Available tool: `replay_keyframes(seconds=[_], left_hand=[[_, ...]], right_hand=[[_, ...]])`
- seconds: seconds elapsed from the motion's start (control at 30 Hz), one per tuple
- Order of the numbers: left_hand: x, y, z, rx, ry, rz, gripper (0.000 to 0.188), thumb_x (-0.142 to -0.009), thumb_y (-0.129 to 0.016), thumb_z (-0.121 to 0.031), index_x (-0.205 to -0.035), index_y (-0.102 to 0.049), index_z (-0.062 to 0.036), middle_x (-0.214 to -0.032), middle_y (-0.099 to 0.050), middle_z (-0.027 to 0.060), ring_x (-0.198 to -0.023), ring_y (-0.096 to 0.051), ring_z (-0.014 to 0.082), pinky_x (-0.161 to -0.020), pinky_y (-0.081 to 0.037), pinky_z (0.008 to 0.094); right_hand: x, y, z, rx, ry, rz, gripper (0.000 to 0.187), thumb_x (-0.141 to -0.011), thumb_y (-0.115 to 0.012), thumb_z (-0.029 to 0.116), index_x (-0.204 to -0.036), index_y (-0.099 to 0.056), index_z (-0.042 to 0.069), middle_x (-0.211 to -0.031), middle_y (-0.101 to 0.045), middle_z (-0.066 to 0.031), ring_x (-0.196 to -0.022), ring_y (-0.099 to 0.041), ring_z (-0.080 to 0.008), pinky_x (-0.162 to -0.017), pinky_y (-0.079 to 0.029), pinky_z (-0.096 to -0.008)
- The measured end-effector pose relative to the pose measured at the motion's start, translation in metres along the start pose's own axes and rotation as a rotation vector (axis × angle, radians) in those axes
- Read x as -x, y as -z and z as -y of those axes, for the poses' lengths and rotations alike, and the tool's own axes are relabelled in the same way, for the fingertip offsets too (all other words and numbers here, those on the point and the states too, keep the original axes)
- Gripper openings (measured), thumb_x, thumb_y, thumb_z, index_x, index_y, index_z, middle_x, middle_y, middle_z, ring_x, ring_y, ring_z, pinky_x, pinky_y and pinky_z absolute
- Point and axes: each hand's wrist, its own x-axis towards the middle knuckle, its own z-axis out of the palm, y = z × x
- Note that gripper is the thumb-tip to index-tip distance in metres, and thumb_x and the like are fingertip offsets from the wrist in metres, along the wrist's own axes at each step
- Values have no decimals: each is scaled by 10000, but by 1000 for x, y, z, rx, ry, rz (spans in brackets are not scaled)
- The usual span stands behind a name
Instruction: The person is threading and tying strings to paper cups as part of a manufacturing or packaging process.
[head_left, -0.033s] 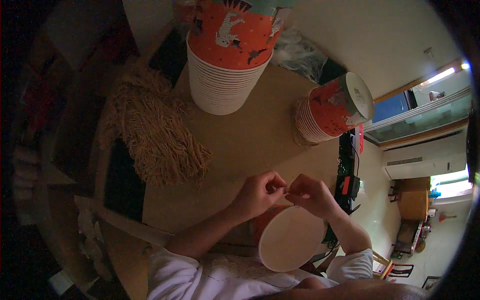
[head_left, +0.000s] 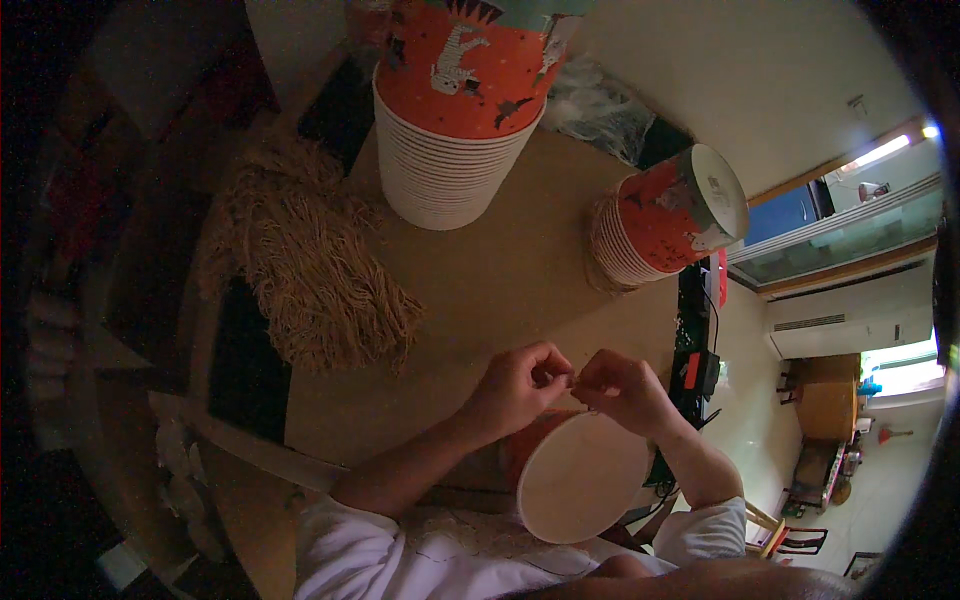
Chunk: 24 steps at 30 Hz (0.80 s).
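My left hand (head_left: 525, 388) and my right hand (head_left: 628, 390) meet fingertip to fingertip in front of my chest, each closed in a pinch. Whatever lies between the fingertips is too small and dim to name. Just below them a red paper bucket (head_left: 520, 447) is tilted, its round white end (head_left: 583, 480) toward me; I cannot tell whether that is its mouth or its base. Nearest to the left hand on the far left lies a shaggy bundle of tan strings (head_left: 315, 265), several strands reaching out toward the middle of the table.
A tall stack of red paper buckets (head_left: 450, 150) stands at the back of the brown tabletop (head_left: 480, 290). Another stack (head_left: 660, 215) is at the right, partly in clear wrap. Crumpled clear plastic (head_left: 600, 105) lies behind. A black box with a cable (head_left: 697, 372) sits at the right edge.
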Motion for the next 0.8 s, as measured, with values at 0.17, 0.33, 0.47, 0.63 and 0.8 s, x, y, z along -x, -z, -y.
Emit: replay_keyframes(seconds=[0.17,0.33,0.47,0.63,0.8], left_hand=[[-1,-3,5,46,-20,-15,67,-784,-593,-45,-823,-564,1,-732,-612,62,-671,-595,110,-616,-487,253],[-2,-2,5,65,-29,-16,63,-787,-588,-39,-828,-563,1,-738,-617,69,-677,-601,113,-611,-489,254],[-2,-1,4,49,-39,-18,64,-792,-581,-39,-832,-562,7,-743,-619,75,-694,-610,118,-616,-494,255],[-3,-2,4,64,-17,-6,69,-795,-574,-35,-837,-556,17,-756,-621,78,-718,-615,122,-638,-499,254],[-4,-4,6,140,-7,4,76,-819,-557,-51,-857,-558,15,-793,-625,72,-735,-614,120,-653,-493,248]], right_hand=[[0,0,-10,-32,47,-1,84,-791,-616,84,-847,-606,22,-696,-595,-36,-638,-550,-99,-587,-455,-252],[-1,-1,-12,-29,41,4,88,-806,-593,76,-874,-618,26,-691,-593,-36,-630,-545,-93,-582,-454,-252],[0,-1,2,-24,31,10,72,-817,-570,62,-860,-614,24,-684,-586,-35,-619,-537,-92,-567,-449,-258],[-1,-2,-2,-2,54,-21,64,-822,-552,55,-840,-602,19,-673,-570,-31,-602,-535,-97,-551,-441,-258],[-2,-2,-9,-20,142,-23,68,-817,-537,39,-837,-597,16,-688,-566,-33,-588,-532,-99,-536,-437,-256]])
